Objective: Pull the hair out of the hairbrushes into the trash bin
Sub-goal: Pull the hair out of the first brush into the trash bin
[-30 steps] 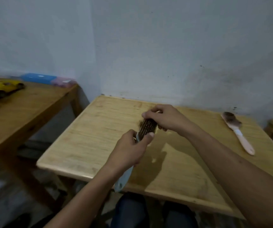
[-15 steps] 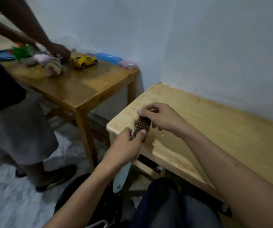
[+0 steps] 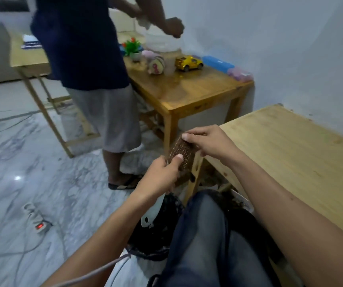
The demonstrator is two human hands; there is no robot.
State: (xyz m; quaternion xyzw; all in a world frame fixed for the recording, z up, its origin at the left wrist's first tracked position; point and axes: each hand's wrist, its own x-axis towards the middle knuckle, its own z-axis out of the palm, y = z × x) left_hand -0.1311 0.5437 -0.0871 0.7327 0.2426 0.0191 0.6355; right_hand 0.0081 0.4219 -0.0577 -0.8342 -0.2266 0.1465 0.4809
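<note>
A: Left to right from the hairbrush?
B: Left hand (image 3: 162, 176) fisted round the hairbrush (image 3: 180, 154) handle, thumb on bristles, pale handle end poking out below. Right hand (image 3: 209, 141) pinching the brush's top edge.
A: Where's the brush?
B: In the air, above the black trash bin (image 3: 153, 235), just left of the light wooden table (image 3: 294, 154).

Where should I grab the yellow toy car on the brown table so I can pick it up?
Pinch the yellow toy car across its two long sides, at the middle between the wheels, coming down from above. Its body is narrow there, and it stands on its wheels with open tabletop on the near side. A cup stands close at its left end and a blue box at its right, so the ends are probably awkward.
</note>
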